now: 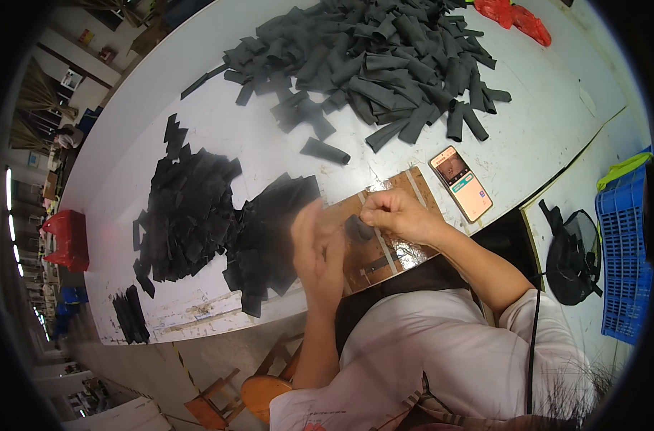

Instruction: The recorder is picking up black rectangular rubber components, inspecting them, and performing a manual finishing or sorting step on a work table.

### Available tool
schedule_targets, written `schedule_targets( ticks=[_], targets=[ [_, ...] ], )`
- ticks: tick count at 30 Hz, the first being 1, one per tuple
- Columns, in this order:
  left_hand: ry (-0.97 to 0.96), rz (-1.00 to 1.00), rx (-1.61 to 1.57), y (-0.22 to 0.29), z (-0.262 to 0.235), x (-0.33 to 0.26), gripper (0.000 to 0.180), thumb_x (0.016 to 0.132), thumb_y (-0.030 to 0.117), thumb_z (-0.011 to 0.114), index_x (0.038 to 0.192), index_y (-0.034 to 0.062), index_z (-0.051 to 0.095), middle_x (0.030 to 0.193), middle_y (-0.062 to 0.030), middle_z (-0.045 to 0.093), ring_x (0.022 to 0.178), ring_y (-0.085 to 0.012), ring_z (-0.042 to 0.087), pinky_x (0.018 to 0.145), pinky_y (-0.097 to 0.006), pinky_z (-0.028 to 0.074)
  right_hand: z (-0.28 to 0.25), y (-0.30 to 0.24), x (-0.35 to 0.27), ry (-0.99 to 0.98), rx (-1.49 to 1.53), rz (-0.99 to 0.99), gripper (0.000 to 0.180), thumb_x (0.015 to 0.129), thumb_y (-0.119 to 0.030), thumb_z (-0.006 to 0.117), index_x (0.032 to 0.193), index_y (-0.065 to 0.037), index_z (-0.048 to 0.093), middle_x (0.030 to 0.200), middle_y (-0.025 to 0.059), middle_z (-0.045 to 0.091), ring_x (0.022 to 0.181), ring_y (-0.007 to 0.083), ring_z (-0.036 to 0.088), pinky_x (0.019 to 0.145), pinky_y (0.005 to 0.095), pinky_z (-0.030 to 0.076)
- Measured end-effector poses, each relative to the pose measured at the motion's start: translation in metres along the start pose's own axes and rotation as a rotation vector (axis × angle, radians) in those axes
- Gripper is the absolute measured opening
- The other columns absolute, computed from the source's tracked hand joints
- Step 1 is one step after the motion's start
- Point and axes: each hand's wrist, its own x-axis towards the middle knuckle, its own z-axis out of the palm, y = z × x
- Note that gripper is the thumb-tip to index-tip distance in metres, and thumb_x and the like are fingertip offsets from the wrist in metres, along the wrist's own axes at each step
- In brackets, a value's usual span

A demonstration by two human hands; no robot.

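Over a brown board (411,267) at the table's near edge, my right hand (402,214) is closed in a pinch. A small dark grey fabric piece (357,229), curled over, shows at its fingertips. My left hand (318,248) is smeared by motion just left of that piece, and its fingers cannot be made out. Beside it, flat black fabric pieces (258,230) lie in a loose heap, joining a larger heap of black pieces (187,215) farther left. One rolled fabric piece (325,151) lies alone beyond the board.
A big pile of rolled dark fabric pieces (384,72) covers the far table (549,100). Right of the board lies a lit phone (460,183). A blue plastic basket (623,248) and a black mesh bag (574,251) are at the right; a red container (67,241) is far left. Wooden stools (266,395) stand below.
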Motion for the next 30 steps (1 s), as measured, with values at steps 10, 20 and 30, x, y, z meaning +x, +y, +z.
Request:
schedule_targets(
  ticks=[10,20,30],
  targets=[
    [0.233,0.245,-0.479,0.030,0.009,-0.008,0.005,0.082,-0.002,0.048,0.086,-0.0053,0.050,0.091,-0.0150,0.055,0.084,-0.0161,0.052,0.079,-0.029,0.041,0.035,-0.055,-0.028,0.194,-1.477,-0.772,0.023,0.067,-0.021,0.062,0.075,-0.002,0.052,0.070,0.0091,0.052,0.066,0.0237,0.055,0.049,0.0342,0.041],
    [-0.178,-0.154,-0.405,0.020,0.010,0.009,0.017,0.074,-0.001,0.058,0.090,-0.0052,0.054,0.088,-0.0100,0.056,0.079,-0.0128,0.054,0.070,-0.023,0.045,0.006,-0.016,-0.020,0.115,-1.117,-0.685,0.017,0.074,-0.016,0.056,0.070,0.000,0.052,0.067,0.0147,0.054,0.063,0.0327,0.054,0.054,0.0396,0.042],
    [-0.093,0.075,0.071,0.021,0.029,0.003,0.013,0.073,-0.005,0.058,0.086,-0.0039,0.056,0.079,-0.0085,0.058,0.073,-0.0105,0.054,0.068,-0.022,0.044,-0.003,0.011,-0.010,0.086,-0.985,-0.542,0.014,0.076,-0.015,0.047,0.079,-0.003,0.054,0.072,0.0158,0.054,0.070,0.0356,0.053,0.061,0.0419,0.043]
  ],
)
